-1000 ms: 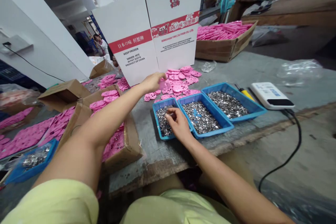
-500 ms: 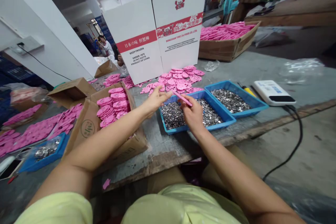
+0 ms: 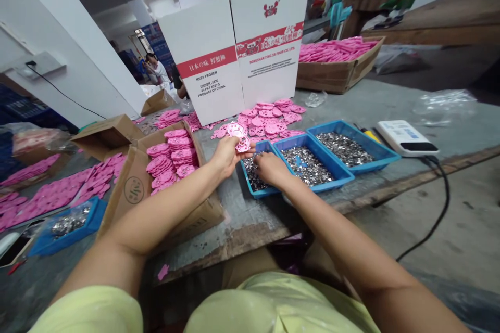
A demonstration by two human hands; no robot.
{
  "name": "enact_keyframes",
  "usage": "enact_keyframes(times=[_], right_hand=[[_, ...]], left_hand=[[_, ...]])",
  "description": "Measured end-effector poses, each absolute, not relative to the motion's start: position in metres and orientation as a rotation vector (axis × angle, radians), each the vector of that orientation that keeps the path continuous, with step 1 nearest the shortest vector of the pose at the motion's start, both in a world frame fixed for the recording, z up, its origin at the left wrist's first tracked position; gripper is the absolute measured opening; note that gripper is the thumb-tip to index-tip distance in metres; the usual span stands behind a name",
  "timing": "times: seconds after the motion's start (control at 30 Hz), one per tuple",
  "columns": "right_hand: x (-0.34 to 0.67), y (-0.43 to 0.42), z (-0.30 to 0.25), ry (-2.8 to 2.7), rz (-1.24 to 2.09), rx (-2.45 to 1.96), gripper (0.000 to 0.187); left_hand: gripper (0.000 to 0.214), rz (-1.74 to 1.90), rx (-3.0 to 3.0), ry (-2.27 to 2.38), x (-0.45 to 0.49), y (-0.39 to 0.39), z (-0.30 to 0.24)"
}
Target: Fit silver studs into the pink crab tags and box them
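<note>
My left hand (image 3: 226, 156) grips a flat pink scalloped piece (image 3: 239, 138) by its edge, tilted so its face, with pale or shiny patches, shows. Beside it my right hand (image 3: 271, 169) dips into the left section of a blue tray (image 3: 336, 184), its curled fingertips among small shiny metal pieces (image 3: 253, 179). What those fingers hold is hidden. More metal pieces (image 3: 307, 164) fill the tray's other section, with some light-blue bits on top. Behind the hands, loose pink pieces (image 3: 269, 119) lie heaped on the table.
An open cardboard box (image 3: 135, 190) with stacked pink pieces stands at my left. A second blue tray (image 3: 375, 164) of metal bits and a white device (image 3: 406, 138) with a cable are at right. A white carton panel (image 3: 269, 73) stands behind; another carton (image 3: 344, 75) holds pink pieces.
The pink piece was held between both hands, edge-on; now my left hand alone has it, face showing. My right hand has let go and moved down left into the metal pieces.
</note>
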State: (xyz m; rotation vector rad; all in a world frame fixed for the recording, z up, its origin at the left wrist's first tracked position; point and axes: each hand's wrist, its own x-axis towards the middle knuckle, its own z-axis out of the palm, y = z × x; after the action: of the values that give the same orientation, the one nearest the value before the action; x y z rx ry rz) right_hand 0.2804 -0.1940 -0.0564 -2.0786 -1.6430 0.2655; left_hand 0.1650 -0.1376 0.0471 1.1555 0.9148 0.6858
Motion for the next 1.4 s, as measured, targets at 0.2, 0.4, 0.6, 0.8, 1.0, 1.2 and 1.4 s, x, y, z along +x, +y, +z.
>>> enact_keyframes(times=[0.2, 0.4, 0.6, 0.8, 1.0, 1.2, 1.4], right_hand=[[0.27, -0.195, -0.059, -1.692, 0.356, -2.178, 0.021], [0.279, -0.198, -0.057, -1.557, 0.416, -2.182, 0.017], [0.292, -0.198, -0.063, -1.39, 0.466, -2.023, 0.007], [0.298, -0.195, -0.073, -1.021, 0.551, -1.561, 0.005], [0.298, -0.197, -0.068, -0.872, 0.541, -1.179, 0.006], [0.29, -0.21, -0.054, -1.15, 0.055, -1.23, 0.027], [0.284, -0.217, -0.044, -1.309, -0.124, -1.275, 0.028]], left_hand=[[0.036, 0.66, 1.176, 0.89, 0.165, -0.139, 0.045], [0.032, 0.631, 1.187, 0.933, 0.165, -0.137, 0.046], [0.017, 0.621, 1.173, 0.913, 0.164, -0.141, 0.05], [0.02, 0.571, 1.292, 0.841, 0.163, -0.142, 0.046], [0.03, 0.502, 1.388, 0.789, 0.158, -0.139, 0.041], [0.029, 0.491, 1.333, 0.785, 0.159, -0.141, 0.042], [0.035, 0.503, 1.289, 0.779, 0.159, -0.143, 0.045]])
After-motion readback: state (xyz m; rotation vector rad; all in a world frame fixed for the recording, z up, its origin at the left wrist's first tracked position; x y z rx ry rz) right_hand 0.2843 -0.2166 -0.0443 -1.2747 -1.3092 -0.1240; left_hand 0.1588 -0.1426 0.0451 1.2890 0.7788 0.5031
